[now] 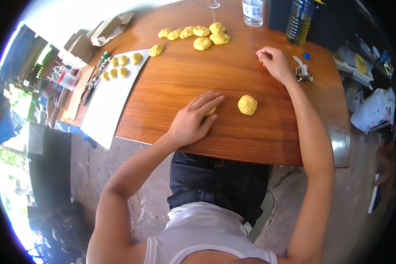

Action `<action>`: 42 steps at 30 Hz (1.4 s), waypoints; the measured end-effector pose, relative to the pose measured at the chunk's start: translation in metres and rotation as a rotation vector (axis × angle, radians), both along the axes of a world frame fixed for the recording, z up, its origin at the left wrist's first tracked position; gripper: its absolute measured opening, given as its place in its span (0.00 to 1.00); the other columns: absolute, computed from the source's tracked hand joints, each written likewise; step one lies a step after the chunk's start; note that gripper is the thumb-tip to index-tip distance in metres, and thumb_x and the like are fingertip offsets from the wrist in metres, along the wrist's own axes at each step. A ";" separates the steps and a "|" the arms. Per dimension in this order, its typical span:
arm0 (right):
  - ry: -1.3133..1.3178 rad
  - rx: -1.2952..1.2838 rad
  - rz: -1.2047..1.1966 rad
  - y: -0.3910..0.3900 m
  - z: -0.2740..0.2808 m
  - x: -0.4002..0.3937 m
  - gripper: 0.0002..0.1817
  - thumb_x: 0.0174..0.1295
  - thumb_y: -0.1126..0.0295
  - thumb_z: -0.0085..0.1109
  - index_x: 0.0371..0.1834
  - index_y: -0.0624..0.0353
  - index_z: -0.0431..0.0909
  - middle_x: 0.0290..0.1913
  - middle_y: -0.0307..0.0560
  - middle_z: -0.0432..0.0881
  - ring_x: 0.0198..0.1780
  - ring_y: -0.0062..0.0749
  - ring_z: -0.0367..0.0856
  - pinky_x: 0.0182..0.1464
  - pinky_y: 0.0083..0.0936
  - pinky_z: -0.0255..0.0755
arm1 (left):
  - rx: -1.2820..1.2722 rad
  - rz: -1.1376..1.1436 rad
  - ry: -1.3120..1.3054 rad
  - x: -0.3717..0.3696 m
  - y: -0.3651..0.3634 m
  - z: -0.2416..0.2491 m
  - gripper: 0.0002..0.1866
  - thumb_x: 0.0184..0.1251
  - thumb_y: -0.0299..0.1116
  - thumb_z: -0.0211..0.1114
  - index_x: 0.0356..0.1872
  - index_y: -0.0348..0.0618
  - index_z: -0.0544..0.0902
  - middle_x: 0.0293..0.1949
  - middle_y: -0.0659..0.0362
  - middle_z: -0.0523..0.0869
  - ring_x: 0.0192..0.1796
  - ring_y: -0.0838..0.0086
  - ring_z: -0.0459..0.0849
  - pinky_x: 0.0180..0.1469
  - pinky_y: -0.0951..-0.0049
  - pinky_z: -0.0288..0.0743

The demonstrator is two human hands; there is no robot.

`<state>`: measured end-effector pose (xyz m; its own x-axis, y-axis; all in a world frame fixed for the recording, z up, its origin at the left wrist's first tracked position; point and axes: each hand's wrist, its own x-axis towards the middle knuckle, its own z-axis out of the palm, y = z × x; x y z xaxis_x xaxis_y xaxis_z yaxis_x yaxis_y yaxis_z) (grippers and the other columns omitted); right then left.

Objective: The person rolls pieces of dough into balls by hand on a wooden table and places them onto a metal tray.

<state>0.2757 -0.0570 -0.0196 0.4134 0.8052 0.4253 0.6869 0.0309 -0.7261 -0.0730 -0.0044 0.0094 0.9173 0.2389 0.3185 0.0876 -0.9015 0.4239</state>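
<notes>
My left hand [192,119] is cupped palm-down over a piece of yellow dough [211,111] on the wooden table, and only a sliver of it shows between thumb and fingers. A rounded yellow dough ball [247,105] sits to the right of that hand, touched by neither hand. Farther back on the right, my right hand [276,65] is at the tabletop with its fingers curled together. Whether anything is pinched in them is hidden. Several rough dough lumps [201,31] lie at the back of the table. One more lump [156,49] is beside the white tray.
The white tray [102,115] at the left edge carries several small dough balls [123,60]. A water bottle [253,13] and a bottle of yellowish liquid [299,24] stand at the back right. Near my right forearm lie a blue cap [306,56] and a small crumpled item [302,70].
</notes>
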 end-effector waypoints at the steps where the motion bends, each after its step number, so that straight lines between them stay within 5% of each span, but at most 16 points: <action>1: -0.009 0.026 0.016 0.000 0.001 -0.001 0.10 0.72 0.70 0.59 0.44 0.66 0.86 0.31 0.40 0.84 0.31 0.20 0.78 0.36 0.25 0.73 | -0.035 0.056 -0.010 -0.016 -0.002 0.001 0.25 0.74 0.32 0.65 0.70 0.41 0.79 0.71 0.44 0.78 0.74 0.49 0.75 0.74 0.55 0.71; 8: -0.080 0.012 -0.042 0.003 0.005 -0.005 0.11 0.71 0.67 0.61 0.44 0.65 0.86 0.32 0.44 0.86 0.34 0.25 0.80 0.41 0.28 0.75 | 0.002 0.245 -0.095 0.024 0.061 -0.004 0.20 0.74 0.31 0.63 0.63 0.36 0.82 0.64 0.43 0.83 0.65 0.47 0.83 0.68 0.58 0.77; 10: -0.043 -0.056 -0.063 -0.001 0.010 -0.006 0.11 0.71 0.64 0.62 0.44 0.61 0.88 0.39 0.52 0.91 0.41 0.39 0.89 0.46 0.33 0.80 | -0.025 0.274 -0.102 0.054 0.058 -0.010 0.19 0.74 0.29 0.62 0.62 0.35 0.83 0.65 0.42 0.83 0.65 0.46 0.83 0.69 0.58 0.76; 11: -0.053 -0.051 -0.066 -0.002 0.011 -0.007 0.11 0.71 0.64 0.62 0.44 0.61 0.88 0.39 0.52 0.91 0.41 0.39 0.89 0.46 0.33 0.80 | -0.024 0.282 -0.130 0.072 0.050 -0.014 0.18 0.74 0.28 0.62 0.61 0.35 0.84 0.65 0.42 0.83 0.64 0.46 0.83 0.69 0.58 0.76; 13: -0.023 -0.019 -0.062 -0.004 0.009 -0.008 0.11 0.72 0.67 0.61 0.45 0.64 0.86 0.31 0.42 0.86 0.33 0.24 0.80 0.39 0.27 0.74 | -0.023 0.283 -0.152 0.080 0.039 -0.014 0.17 0.73 0.27 0.61 0.60 0.34 0.84 0.65 0.43 0.83 0.64 0.46 0.83 0.68 0.58 0.76; 20: 0.008 0.011 -0.011 -0.005 0.008 -0.006 0.11 0.72 0.67 0.61 0.45 0.64 0.86 0.32 0.42 0.86 0.33 0.24 0.80 0.39 0.27 0.74 | 0.064 0.121 -0.103 -0.008 -0.015 0.001 0.18 0.72 0.26 0.64 0.60 0.35 0.84 0.65 0.44 0.83 0.66 0.47 0.82 0.69 0.54 0.76; 22: 0.007 -0.065 -0.042 -0.005 0.013 -0.007 0.11 0.70 0.65 0.62 0.44 0.61 0.87 0.41 0.52 0.91 0.43 0.41 0.90 0.47 0.34 0.80 | -0.011 0.194 -0.046 -0.030 -0.006 0.002 0.18 0.71 0.27 0.67 0.60 0.36 0.85 0.62 0.44 0.84 0.63 0.48 0.84 0.68 0.54 0.77; 23: 0.007 -0.064 -0.040 -0.004 0.013 -0.008 0.11 0.70 0.65 0.62 0.44 0.61 0.87 0.41 0.52 0.91 0.43 0.41 0.90 0.47 0.34 0.80 | -0.011 0.196 -0.047 -0.032 0.003 0.003 0.18 0.71 0.27 0.67 0.60 0.36 0.85 0.62 0.44 0.84 0.63 0.48 0.84 0.68 0.54 0.77; 31: -0.011 0.004 -0.060 0.001 0.004 -0.006 0.11 0.69 0.65 0.62 0.43 0.61 0.87 0.40 0.54 0.90 0.42 0.45 0.89 0.46 0.36 0.80 | 0.092 -0.164 -0.074 0.063 0.048 -0.005 0.20 0.69 0.26 0.66 0.61 0.36 0.85 0.63 0.44 0.84 0.67 0.49 0.81 0.70 0.57 0.74; 33: 0.001 0.023 -0.051 -0.002 0.004 -0.006 0.11 0.69 0.66 0.62 0.42 0.62 0.87 0.40 0.54 0.90 0.43 0.44 0.90 0.46 0.35 0.80 | 0.092 -0.239 -0.068 0.060 0.045 -0.004 0.19 0.69 0.25 0.65 0.61 0.36 0.85 0.64 0.45 0.84 0.69 0.50 0.80 0.71 0.57 0.73; 35: 0.019 0.069 -0.022 -0.001 0.000 -0.004 0.10 0.71 0.67 0.62 0.43 0.65 0.86 0.32 0.44 0.87 0.35 0.25 0.82 0.42 0.28 0.76 | 0.013 -0.189 -0.042 0.027 0.026 -0.002 0.19 0.69 0.22 0.66 0.60 0.37 0.86 0.64 0.47 0.84 0.68 0.51 0.81 0.72 0.56 0.74; 41: 0.003 -0.005 -0.005 0.001 0.007 -0.005 0.11 0.72 0.67 0.62 0.44 0.65 0.87 0.32 0.43 0.87 0.35 0.25 0.81 0.40 0.27 0.75 | 0.105 0.109 -0.014 -0.064 0.014 -0.003 0.15 0.64 0.28 0.74 0.52 0.39 0.89 0.57 0.50 0.87 0.61 0.56 0.85 0.61 0.61 0.81; 42: -0.008 -0.011 -0.005 0.003 0.006 -0.004 0.11 0.72 0.67 0.61 0.44 0.64 0.87 0.33 0.44 0.88 0.36 0.25 0.82 0.41 0.28 0.75 | 0.142 0.169 -0.051 -0.062 0.021 -0.005 0.11 0.63 0.29 0.74 0.44 0.39 0.88 0.49 0.50 0.88 0.55 0.53 0.86 0.57 0.60 0.81</action>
